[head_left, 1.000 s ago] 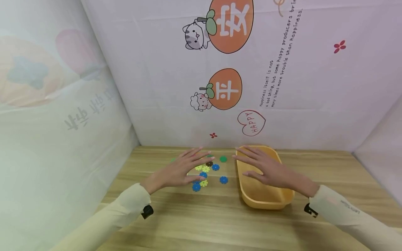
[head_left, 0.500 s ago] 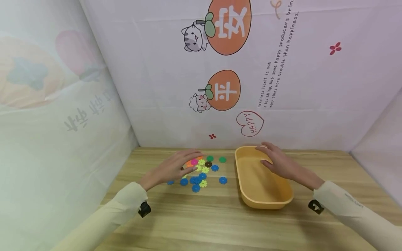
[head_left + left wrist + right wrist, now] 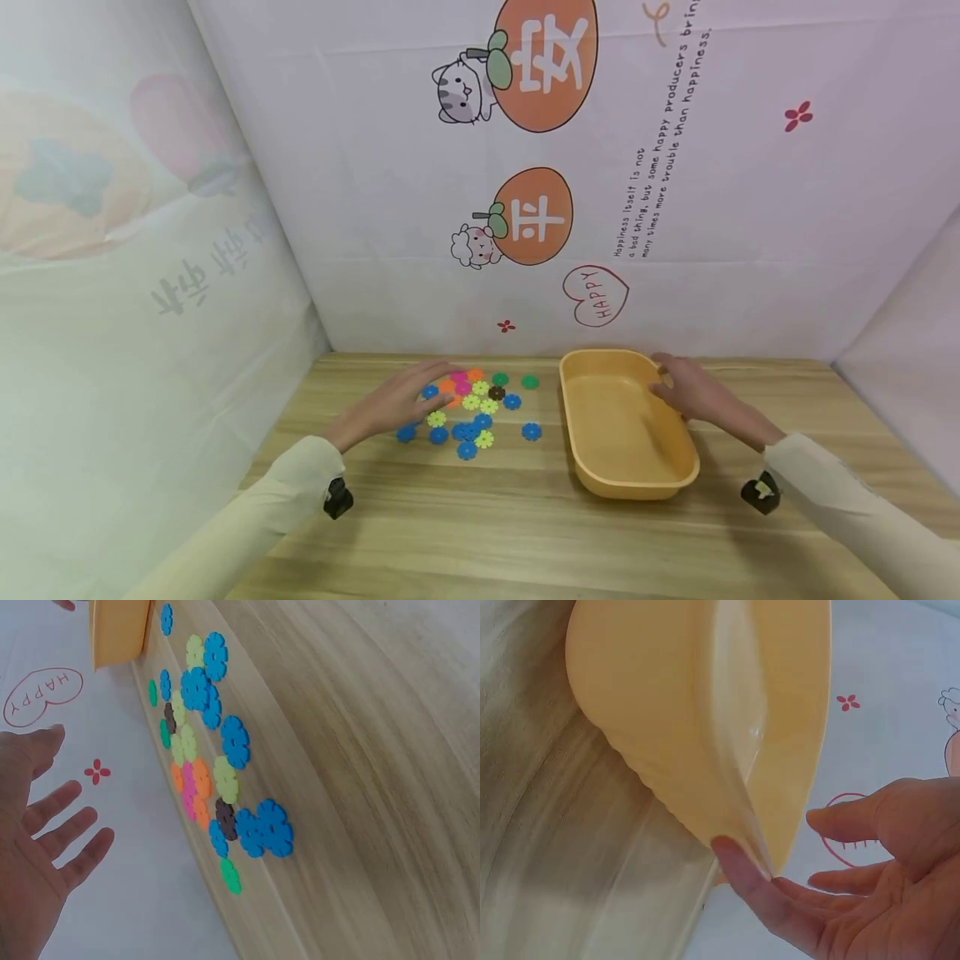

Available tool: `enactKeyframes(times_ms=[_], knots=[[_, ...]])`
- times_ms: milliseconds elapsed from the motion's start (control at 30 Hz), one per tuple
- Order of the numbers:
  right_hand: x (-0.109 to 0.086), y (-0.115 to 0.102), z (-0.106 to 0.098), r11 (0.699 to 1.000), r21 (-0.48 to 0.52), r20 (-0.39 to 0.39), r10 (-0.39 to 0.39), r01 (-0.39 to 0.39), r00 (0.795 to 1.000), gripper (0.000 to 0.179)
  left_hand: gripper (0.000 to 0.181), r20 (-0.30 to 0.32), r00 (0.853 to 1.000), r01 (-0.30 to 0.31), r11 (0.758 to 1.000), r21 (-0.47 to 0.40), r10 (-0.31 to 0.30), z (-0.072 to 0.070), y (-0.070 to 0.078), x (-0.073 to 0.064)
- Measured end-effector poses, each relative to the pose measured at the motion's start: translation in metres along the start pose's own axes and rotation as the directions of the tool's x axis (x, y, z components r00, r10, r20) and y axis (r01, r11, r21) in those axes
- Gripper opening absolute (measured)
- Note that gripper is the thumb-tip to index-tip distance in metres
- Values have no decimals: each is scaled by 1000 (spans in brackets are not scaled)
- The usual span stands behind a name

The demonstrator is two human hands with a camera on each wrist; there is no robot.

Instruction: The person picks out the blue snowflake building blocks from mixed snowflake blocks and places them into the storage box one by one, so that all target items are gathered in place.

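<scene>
Several snowflake-shaped plastic building discs lie scattered left of centre in the head view: blue (image 3: pixel 532 432), yellow-green (image 3: pixel 437 419), pink (image 3: pixel 463 387), orange (image 3: pixel 476 375), green (image 3: pixel 530 382) and brown ones. My left hand (image 3: pixel 386 406) hovers over their left side, fingers extended and apart, holding nothing; the left wrist view shows the hand (image 3: pixel 45 832) clear of the discs. To the right stands a yellow-orange plastic bin (image 3: pixel 633 490). At its far right rim is my right hand (image 3: pixel 701 392). In the right wrist view its fingers (image 3: pixel 746 881) touch the bin's outer edge, while the thumb stands apart.
The wooden tabletop (image 3: pixel 465 533) extends in front of the discs and bin. A white printed cloth (image 3: pixel 405 208) rises behind the table's back edge, and more cloth closes off the left (image 3: pixel 150 375) and right sides. Both forearms wear pale sleeves and black wrist straps.
My left hand has drawn back leftward, uncovering more discs. The right hand has moved from above the bin rightward to its far right rim. The bin and discs look unmoved.
</scene>
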State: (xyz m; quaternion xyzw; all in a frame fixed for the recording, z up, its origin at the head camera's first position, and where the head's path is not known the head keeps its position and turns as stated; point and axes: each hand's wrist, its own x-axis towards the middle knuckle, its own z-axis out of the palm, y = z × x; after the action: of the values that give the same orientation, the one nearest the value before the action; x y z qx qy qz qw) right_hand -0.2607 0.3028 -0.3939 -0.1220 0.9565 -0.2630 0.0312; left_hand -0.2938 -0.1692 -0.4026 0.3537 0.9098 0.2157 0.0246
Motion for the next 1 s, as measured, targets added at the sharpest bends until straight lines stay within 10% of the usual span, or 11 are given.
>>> enactKeyframes(times_ms=[267, 700, 1000], knots=[[1, 13, -4, 984, 113, 92, 131, -141, 987, 50, 50, -5, 1000, -28, 999, -26, 28, 4, -18, -3], [0, 24, -9, 939, 275, 190, 158, -207, 969, 37, 34, -16, 973, 229, 967, -107, -232, 16, -52, -15], [-1, 27, -11, 907, 343, 226, 173, -245, 959, 36, 32, 1, 971, 238, 971, -34, -238, 31, -65, -14]])
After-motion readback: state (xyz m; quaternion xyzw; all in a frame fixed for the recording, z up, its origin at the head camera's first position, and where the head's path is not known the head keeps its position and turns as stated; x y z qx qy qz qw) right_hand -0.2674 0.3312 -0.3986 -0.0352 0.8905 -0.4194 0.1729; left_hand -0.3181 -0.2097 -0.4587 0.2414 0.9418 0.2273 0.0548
